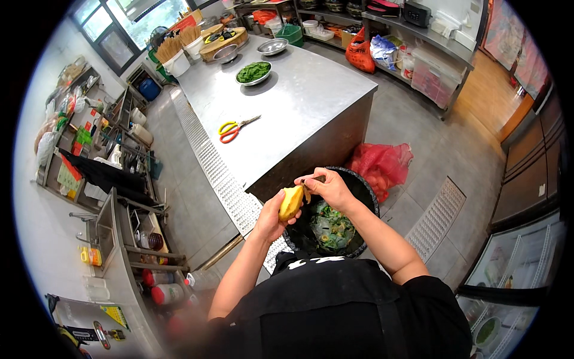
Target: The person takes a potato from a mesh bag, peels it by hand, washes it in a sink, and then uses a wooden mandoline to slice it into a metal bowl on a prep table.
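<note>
My left hand (271,217) is closed around a potato (291,203), mostly pale yellow, with brownish skin left on its lower side. In my right hand (334,190) is a small dark-handled tool (319,178), likely a peeler, held close to the potato's upper end. My fingers cover most of it. A thin strip of peel (307,194) hangs beside the potato. Both hands are above a round bin (368,190) lined with a black bag. Vegetable scraps and clear plastic (332,226) lie inside it.
Ahead stands a steel table (305,98). On it are red-and-yellow-handled scissors (235,129), a bowl of green leaves (254,73) and two metal bowls. A red mesh sack (381,168) sits against the bin. Floor grates (437,217) lie on both sides; a sink counter (107,224) is at left.
</note>
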### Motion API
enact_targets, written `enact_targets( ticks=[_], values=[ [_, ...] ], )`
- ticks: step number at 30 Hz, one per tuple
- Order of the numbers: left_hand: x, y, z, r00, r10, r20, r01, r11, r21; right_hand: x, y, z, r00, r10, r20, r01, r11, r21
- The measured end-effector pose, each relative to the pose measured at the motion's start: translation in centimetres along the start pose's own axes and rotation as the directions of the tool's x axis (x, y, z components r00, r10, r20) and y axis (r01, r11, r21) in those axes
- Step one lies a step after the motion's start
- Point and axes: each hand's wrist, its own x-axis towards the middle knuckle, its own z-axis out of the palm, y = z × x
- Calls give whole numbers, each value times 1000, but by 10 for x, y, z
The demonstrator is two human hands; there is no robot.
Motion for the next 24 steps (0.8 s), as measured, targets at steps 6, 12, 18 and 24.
enact_targets(
  ticks=[6, 12, 18, 24],
  values=[
    [0, 3, 2, 988, 110, -105, -92, 983, 160, -8, -2, 8, 973, -186, 134, 215, 943, -254],
    [-5, 10, 12, 966, 178, -189, -65, 869, 490, -11, -22, 23, 986, -84, 146, 147, 853, -501],
    [0, 10, -7, 993, -48, 111, 55, 996, -64, 4, 3, -10, 990, 84, 111, -110, 961, 256],
    [6, -1, -8, 998, 33, -58, -32, 999, 18, -2, -15, 20, 892, -319, 320, 451, 653, -609]
  ],
)
